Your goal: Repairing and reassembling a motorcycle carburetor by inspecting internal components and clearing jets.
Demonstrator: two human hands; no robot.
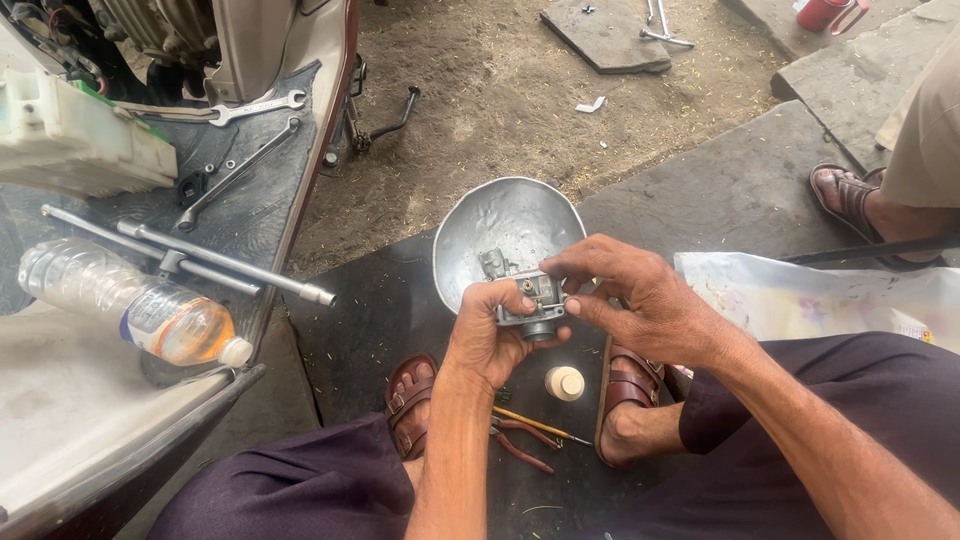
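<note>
Nearest the camera, two forearms rise from dark purple trousers, and two feet in brown sandals (410, 400) rest on a dark stone slab (370, 320). Between the feet lie one pair of red-handled pliers (520, 440), one thin yellow-handled tool (535, 425) and one small cream cap (565, 383), all close together near the slab's near edge.

Above them, one small grey metal carburetor (528, 300) is held over the middle of the slab. The left hand (490, 335) is closed around its body from below and the side. The right hand (640, 295) has its fingertips pinched on the part's top right corner.

Just behind the hands sits one dented silver metal bowl (505, 225) at the slab's far edge; whether it holds anything cannot be told. To the right, one pale plastic bag (820, 295) lies flat on the slab's right part.

On the left, the scooter footboard (250, 220) carries one plastic bottle (130, 305), one T-shaped socket wrench (190, 260) and two spanners (250, 108), crowding its edge. The slab's left part, between the footboard and the left foot, is bare.

Farther off lies sandy ground (500, 90), open up to one flat stone piece at the top, with another person's sandalled foot (850, 200) at the right and one red mug (825, 12) in the far right corner.
</note>
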